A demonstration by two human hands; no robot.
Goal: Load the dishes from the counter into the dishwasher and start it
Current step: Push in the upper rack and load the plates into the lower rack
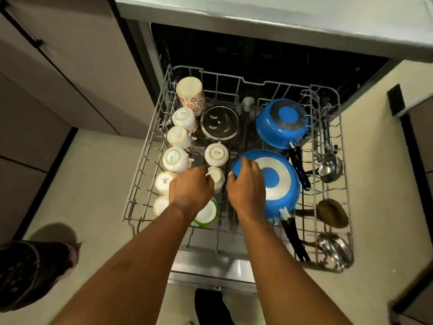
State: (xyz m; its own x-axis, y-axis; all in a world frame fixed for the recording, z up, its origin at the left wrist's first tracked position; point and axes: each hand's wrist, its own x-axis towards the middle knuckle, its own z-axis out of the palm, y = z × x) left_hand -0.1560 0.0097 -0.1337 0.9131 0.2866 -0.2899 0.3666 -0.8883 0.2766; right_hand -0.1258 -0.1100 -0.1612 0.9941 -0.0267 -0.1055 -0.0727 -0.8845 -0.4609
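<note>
- Floor [93,184]: pale cream, takes up the left and right of the view.
- Cabinet fronts [58,66]: grey-beige, dark seams, along the floor's left edge.
- Handle [38,43]: small, black, on the upper left cabinet.
- Dark round bin [30,273]: stands on the floor at the lower left corner, blurred.
- Black rectangular piece [396,99]: on the right-side unit; cannot tell what it is.
- Dark shape [210,306]: on the floor at the bottom middle, unclear.

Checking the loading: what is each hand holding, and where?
Left hand grips a small white cup by its side; right hand holds the nearer blue pan by its left rim.
</note>
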